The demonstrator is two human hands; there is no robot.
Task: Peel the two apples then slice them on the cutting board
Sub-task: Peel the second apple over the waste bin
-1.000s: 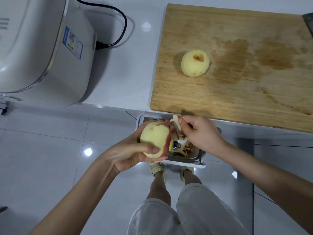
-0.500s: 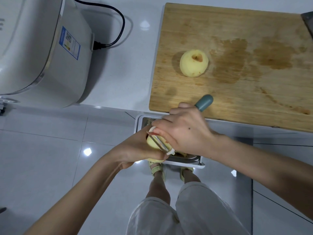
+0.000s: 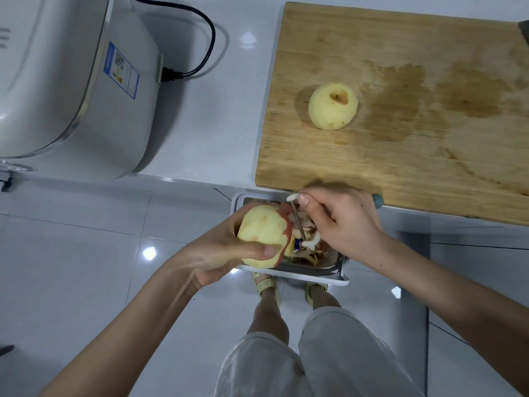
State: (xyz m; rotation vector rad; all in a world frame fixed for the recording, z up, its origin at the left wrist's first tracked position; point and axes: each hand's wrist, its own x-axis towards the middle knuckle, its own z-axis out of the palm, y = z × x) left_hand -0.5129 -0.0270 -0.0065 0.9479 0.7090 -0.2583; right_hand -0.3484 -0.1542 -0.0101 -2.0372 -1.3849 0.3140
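Both held over bin (image 3: 323,278): left hand (image 3: 220,256) cupped round part-peeled apple (image 3: 262,233), thumb on near side; right hand (image 3: 346,224) gripping peeler (image 3: 298,223), blade just beside red skin. Peels (image 3: 310,253) heaped in bin. Farther off, peeled apple (image 3: 333,106) on board (image 3: 400,156), toward left edge.
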